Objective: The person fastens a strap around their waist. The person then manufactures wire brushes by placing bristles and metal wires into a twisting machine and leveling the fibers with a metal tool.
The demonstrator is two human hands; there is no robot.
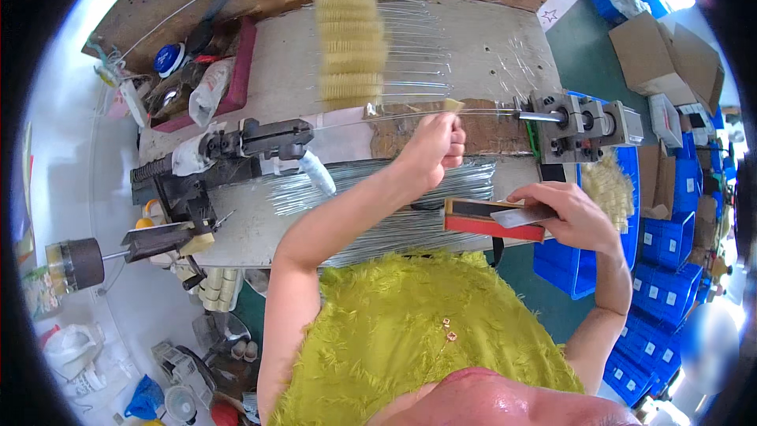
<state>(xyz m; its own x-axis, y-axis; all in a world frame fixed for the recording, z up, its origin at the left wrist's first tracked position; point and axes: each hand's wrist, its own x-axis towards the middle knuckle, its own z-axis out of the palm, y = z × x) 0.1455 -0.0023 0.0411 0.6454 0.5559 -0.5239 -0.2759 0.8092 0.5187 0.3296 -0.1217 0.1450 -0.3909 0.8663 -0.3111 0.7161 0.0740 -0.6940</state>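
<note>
My left hand (438,148) is closed in a fist just below a stretched double wire (410,114). A small tuft of pale yellow bristles (453,105) sticks out at its top, by the wire. The wire runs from a dark metal clamp (276,139) on the left to a steel spindle (542,117) on the right. Lower right, my right hand (582,214) grips a flat metal blade (522,215), which lies over a narrow red-sided box (505,229). The palm side of both hands is hidden.
Finished yellow brushes (351,47) with wire stems lie in a row at the back. Many loose wires (378,217) cover the bench's near edge. A maroon tray (240,71) stands back left. Blue bins (579,268), one with loose bristles (607,189), stand to the right.
</note>
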